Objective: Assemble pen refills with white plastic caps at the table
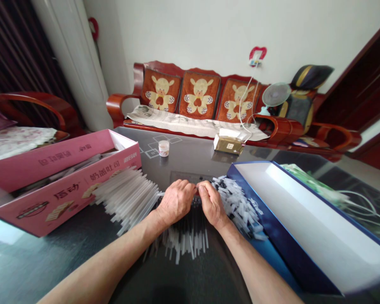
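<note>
My left hand and my right hand meet over the middle of the dark table, fingers curled and thumbs close together. Whatever they pinch is hidden between the fingers. Below them lies a bunch of thin translucent tubes, partly covered by the hands. A large pile of whitish translucent tubes lies beside my left hand, against the pink box. Right of my right hand, a heap of short white pieces with some black parts rests along the blue box.
The long pink box stands at left, with dark contents. At right is the open blue box, white inside, with a green-and-white packet beyond it. A small white cup and a tissue box stand toward the back.
</note>
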Demonstrator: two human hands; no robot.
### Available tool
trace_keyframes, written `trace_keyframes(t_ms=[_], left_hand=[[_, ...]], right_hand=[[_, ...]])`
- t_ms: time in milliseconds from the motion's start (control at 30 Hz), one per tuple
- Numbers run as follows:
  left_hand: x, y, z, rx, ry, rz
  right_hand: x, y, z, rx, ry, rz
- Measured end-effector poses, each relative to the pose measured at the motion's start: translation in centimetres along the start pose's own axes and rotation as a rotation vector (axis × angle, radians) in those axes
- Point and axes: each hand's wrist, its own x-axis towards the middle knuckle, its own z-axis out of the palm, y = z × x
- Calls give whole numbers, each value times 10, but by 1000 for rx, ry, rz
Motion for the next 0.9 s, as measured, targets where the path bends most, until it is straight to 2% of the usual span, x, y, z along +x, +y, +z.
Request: trace_keyframes(t_ms=[300, 600, 900], left_hand=[[0, 0, -2, 25, 13, 93], [-1, 0, -1, -18, 17, 88], [-2, -5, 1, -7, 36, 49]], right_hand=[[1, 1, -1, -70, 15, -19], [-1, 7, 3, 29, 34, 140], [-1, -2, -3, -121, 52, -37]])
